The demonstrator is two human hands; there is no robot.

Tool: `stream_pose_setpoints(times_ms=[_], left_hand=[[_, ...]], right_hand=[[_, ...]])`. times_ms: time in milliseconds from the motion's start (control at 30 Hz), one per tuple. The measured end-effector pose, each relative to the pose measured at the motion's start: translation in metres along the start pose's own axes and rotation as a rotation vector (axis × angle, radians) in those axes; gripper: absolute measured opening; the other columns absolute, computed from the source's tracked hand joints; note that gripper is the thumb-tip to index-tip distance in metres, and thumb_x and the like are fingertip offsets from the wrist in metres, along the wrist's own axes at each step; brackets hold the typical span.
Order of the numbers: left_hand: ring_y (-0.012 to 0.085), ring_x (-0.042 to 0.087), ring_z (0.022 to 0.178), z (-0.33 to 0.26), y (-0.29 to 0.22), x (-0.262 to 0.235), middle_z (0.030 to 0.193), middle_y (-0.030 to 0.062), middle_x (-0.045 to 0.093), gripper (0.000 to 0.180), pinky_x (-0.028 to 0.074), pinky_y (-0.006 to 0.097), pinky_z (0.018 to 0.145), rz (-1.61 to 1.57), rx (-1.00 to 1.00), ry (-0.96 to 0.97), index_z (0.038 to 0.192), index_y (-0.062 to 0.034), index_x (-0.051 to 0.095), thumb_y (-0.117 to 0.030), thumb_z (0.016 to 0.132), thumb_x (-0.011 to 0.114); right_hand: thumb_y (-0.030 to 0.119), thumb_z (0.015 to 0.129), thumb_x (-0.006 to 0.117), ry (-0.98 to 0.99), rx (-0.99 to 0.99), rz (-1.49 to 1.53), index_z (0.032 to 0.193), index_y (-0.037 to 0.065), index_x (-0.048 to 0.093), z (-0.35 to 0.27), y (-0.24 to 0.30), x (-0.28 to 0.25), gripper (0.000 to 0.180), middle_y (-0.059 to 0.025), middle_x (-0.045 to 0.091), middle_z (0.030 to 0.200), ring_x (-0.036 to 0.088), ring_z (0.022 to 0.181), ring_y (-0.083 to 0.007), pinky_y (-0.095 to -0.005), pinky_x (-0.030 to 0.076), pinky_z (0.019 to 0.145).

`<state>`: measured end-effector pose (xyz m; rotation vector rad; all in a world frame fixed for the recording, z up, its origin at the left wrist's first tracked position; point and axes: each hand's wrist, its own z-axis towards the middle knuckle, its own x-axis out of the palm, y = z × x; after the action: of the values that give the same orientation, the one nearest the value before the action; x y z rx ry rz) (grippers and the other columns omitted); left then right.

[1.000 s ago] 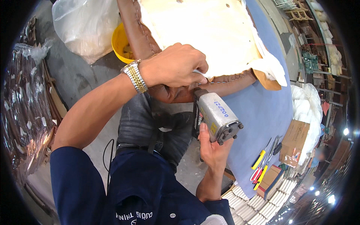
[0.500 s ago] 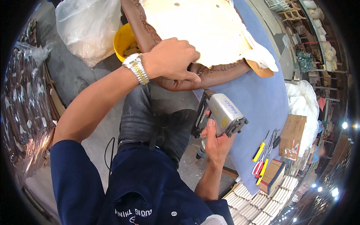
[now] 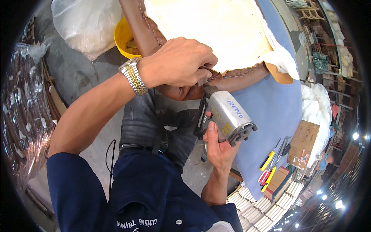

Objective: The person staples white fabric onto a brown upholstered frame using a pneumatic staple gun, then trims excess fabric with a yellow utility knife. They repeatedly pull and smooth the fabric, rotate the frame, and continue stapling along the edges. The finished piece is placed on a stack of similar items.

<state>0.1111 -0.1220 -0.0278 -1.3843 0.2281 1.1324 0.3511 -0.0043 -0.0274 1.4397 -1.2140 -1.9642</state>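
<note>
Firstly, at the upper left of the frame, a plastic bag [image 3: 85, 31] and a yellow bucket [image 3: 120, 38] stand beside the workpiece. Next to the right, at upper centre, the left hand [image 3: 181, 63] bends over the lower edge of the brown cover [image 3: 241, 77], thumb and fingers closed in a pinch on it. The pale panel [image 3: 208, 31] lies inside the brown border.

Progress, as judged: light stitches or staples (type not distinguishable) line the border along its left side and lower right run, so these sections appear fastened. The section beneath the left hand is hidden; its state cannot be confirmed. At the right corner, white fabric [image 3: 284, 63] hangs loose over a tan flap [image 3: 280, 76]; this corner appears unfinished.

Right of centre, the right hand [image 3: 220, 150] is wrapped round the staple gun [image 3: 228, 116], thumb against its side. The gun's nose points to the upper left, at the cover's edge near the left fingertips; contact cannot be verified. The long axis of its grey body slopes from upper left to lower right. Farther right, yellow-handled tools [image 3: 266, 161] lie on the blue surface [image 3: 278, 104].
</note>
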Motion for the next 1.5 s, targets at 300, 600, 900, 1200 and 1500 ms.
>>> stream_pose_setpoints(times_ms=[300,600,900,1200,1500], left_hand=[[0.028,0.07,0.083,0.004,-0.003,-0.003,0.096,0.0116,0.074,0.03,0.055,0.039,0.075,0.001,-0.099,-0.039,0.103,-0.0063,0.076,-0.032,0.089,0.075],[0.0281,0.066,0.096,-0.035,0.035,-0.04,0.104,0.013,0.073,0.043,0.052,0.039,0.089,0.255,0.137,-0.273,0.134,-0.0115,0.067,-0.038,0.1,0.064],[0.0044,0.033,0.05,0.038,-0.082,0.063,0.051,-0.0049,0.041,0.043,0.031,0.025,0.047,-0.406,-0.076,-0.306,0.129,-0.0079,0.07,-0.032,0.095,0.075],[0.019,0.062,0.095,0.053,-0.048,0.036,0.107,0.0086,0.067,0.041,0.049,0.034,0.094,-0.286,0.104,-0.065,0.117,0.0015,0.071,-0.036,0.102,0.061],[0.0269,0.062,0.072,0.068,-0.057,0.05,0.076,0.0092,0.068,0.021,0.049,0.038,0.07,-0.08,0.407,0.31,0.083,-0.008,0.08,-0.027,0.079,0.086]], right_hand=[[0.002,0.098,0.063,0.0,-0.062,-0.206,0.119,-0.006,0.062,0.014,0.013,0.007,0.022,-0.0086,0.071,0.098,0.058,0.064,-0.0073,-0.0234,0.048,0.057],[0.002,0.096,0.064,-0.221,0.249,0.418,0.13,-0.008,0.058,-0.075,0.01,-0.019,0.035,-0.0106,0.072,0.112,0.06,0.067,-0.0067,-0.0228,0.049,0.055],[0.013,0.095,0.067,-0.193,0.323,0.225,0.11,-0.004,0.07,-0.137,-0.017,-0.006,0.023,-0.0149,0.073,0.09,0.066,0.059,-0.023,-0.0346,0.052,0.058],[0.017,0.092,0.07,-0.27,0.405,0.241,0.116,0.002,0.07,-0.161,-0.034,-0.008,0.028,-0.0238,0.066,0.12,0.067,0.103,-0.0439,-0.0453,0.054,0.085],[0.009,0.085,0.076,-0.351,0.27,0.203,0.114,0.003,0.072,-0.134,-0.025,-0.004,0.03,-0.0222,0.067,0.121,0.067,0.107,-0.0397,-0.0444,0.054,0.088]])
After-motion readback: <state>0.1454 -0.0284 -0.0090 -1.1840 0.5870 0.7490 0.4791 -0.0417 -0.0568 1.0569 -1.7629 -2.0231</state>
